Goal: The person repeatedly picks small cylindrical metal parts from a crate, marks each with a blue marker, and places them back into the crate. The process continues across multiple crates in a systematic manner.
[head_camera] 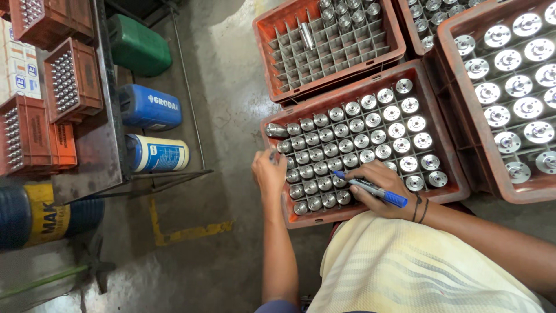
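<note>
Person is sitting over an orange crate (457, 185) full of upright metal cylinders (347, 145), each one standing in its own grid cell; the crate is resting on the floor in front of the person's lap, with a pale yellow cloth (405, 266) lying across the lap.

Right hand (382, 188) is lying on the near rows of cylinders, fingers closed around a blue marker (370, 188); the marker tip is pointing left, touching or just above a cylinder top, can't tell which.

Left hand (269, 171) is sitting at the crate's left edge, fingers curled at the rim beside the outer cylinders; can't tell whether it is pinching one cylinder or only steadying the rim.

One cylinder (277, 130) is lying on its side at the crate's far-left corner.

Behind it, a second orange crate (278, 29) is sitting mostly empty, a few cylinders in the far cells and one lying loose (306, 33) on the dividers; further crates of flanged metal parts (509, 87) are standing to the right.

On the left, a green can (139, 46), a blue can (150, 107) and a white-and-blue can (159, 153) are lying on the floor under a metal desk (107, 145) carrying smaller orange crates (72, 81).
</note>
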A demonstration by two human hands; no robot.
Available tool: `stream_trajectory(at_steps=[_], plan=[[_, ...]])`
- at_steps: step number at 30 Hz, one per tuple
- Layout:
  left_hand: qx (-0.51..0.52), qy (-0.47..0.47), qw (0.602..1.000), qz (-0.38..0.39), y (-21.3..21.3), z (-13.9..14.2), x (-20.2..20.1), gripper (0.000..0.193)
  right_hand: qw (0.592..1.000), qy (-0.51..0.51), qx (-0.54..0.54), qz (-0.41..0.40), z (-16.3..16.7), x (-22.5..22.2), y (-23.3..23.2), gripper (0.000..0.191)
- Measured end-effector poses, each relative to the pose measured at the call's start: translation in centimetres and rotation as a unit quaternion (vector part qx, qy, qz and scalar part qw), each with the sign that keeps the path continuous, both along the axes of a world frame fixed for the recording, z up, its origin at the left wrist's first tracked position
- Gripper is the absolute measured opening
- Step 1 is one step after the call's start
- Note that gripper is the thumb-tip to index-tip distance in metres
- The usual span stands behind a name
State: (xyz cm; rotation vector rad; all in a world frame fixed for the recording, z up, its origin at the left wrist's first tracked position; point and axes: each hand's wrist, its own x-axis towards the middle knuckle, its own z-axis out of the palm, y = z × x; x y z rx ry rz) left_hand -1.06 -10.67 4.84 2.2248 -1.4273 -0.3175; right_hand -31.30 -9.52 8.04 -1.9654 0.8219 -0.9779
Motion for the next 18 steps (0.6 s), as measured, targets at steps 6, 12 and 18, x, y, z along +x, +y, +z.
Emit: stream_trajectory(at_steps=[6, 12, 18], plan=[[0.033, -0.198, 0.977, -0.069, 0.5, 0.1, -0.2, 0.046, 1.0, 0.006, 0.006, -0.009, -0.3, -0.3, -0.2, 0.021], [-0.208, 0.547, 0.808, -0.069, 2.5, -0.3, 1.4, 0.046, 1.0, -0.004, -0.021, -0.012, 0.3, -0.1, 0.0, 0.021], [-0.059, 0.725, 0.681, 0.084, 2.6, -6.0, -7.0, 0.043, 0.987, -0.008, -0.13, 0.09, 0.0, 1.6, -0.7, 0.023]])
